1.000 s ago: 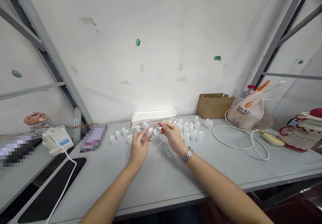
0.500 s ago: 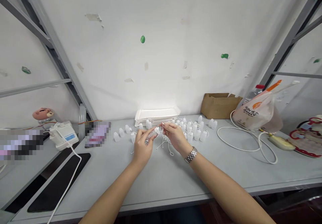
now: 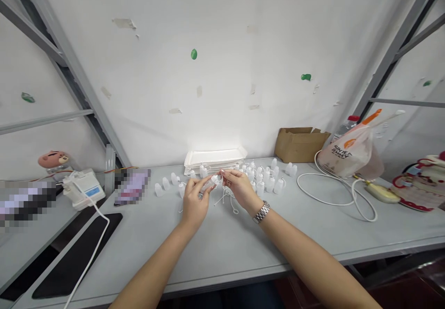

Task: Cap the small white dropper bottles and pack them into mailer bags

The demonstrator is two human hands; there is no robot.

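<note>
My left hand (image 3: 193,204) pinches a small white plastic bottle (image 3: 209,186) above the grey table (image 3: 222,249). My right hand (image 3: 239,188), with a metal watch (image 3: 260,212) on its wrist, meets it from the right, fingers closed at the bottle's tip (image 3: 219,178); what they pinch is too small to name. Several small white bottles (image 3: 267,181) stand in a cluster behind my right hand, and a few more bottles (image 3: 163,186) stand in a row to the left. Thin white strings or loops (image 3: 227,200) lie on the table under my hands.
A stack of white trays (image 3: 213,157) stands at the wall. A cardboard box (image 3: 299,143), a plastic bag (image 3: 349,155) and a coiled white cable (image 3: 333,186) are at the right. A small white scale (image 3: 83,188) with a cable and a black mat (image 3: 74,258) lie at the left.
My hands have stayed together over the same spot, with the fingers shifting slightly on the bottle. The view has swung a little.
</note>
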